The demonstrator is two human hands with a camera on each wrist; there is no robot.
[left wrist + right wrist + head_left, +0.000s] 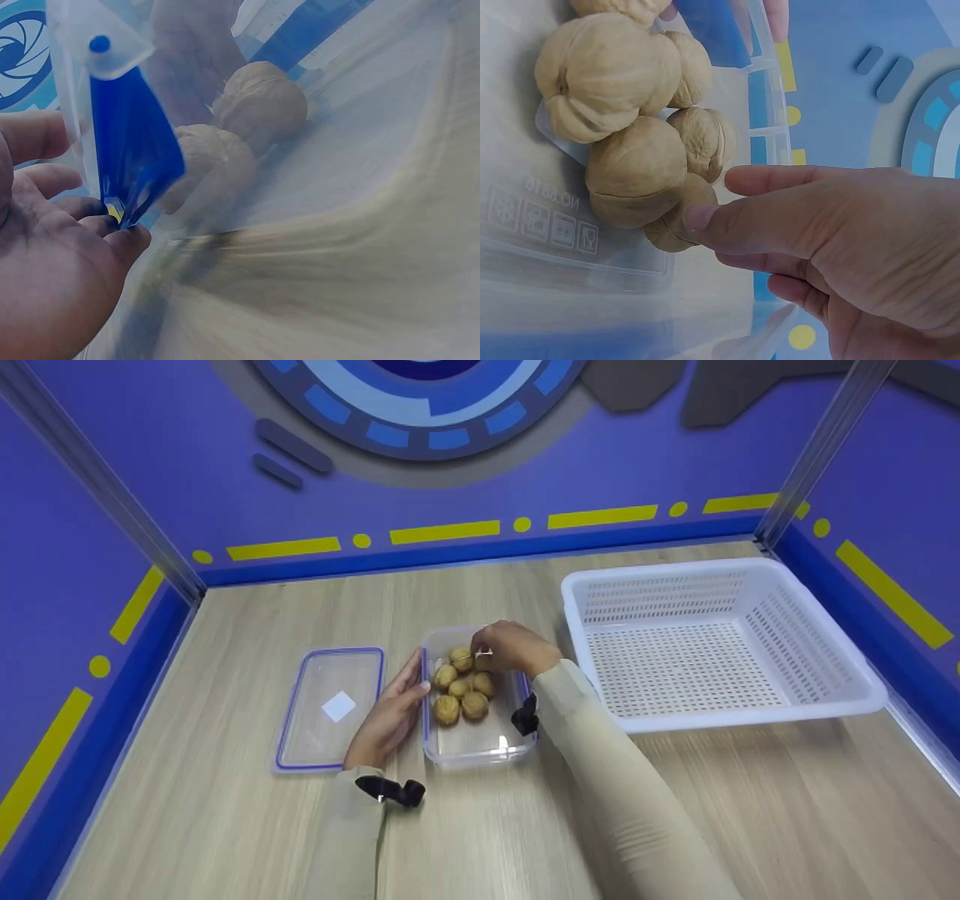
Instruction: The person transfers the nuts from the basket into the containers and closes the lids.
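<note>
Several walnuts [460, 688] lie in a clear plastic food container [448, 757] with blue side clips. My right hand [514, 649] reaches into its far right part. In the right wrist view, the thumb and fingers pinch a walnut [667, 234] at the edge of the pile. Along the container's left side rests my left hand [388, 716], its fingers fairly straight and the thumb at the rim. Seen from the left wrist, its fingertips touch the hanging blue clip [131, 142], with two walnuts [262, 105] showing through the wall.
Left of the container lies its clear lid [319, 742] with a blue seal and a white square [338, 706] on it. A large white perforated basket [750, 712] stands at the right. Blue panels [450, 510] border the wooden table.
</note>
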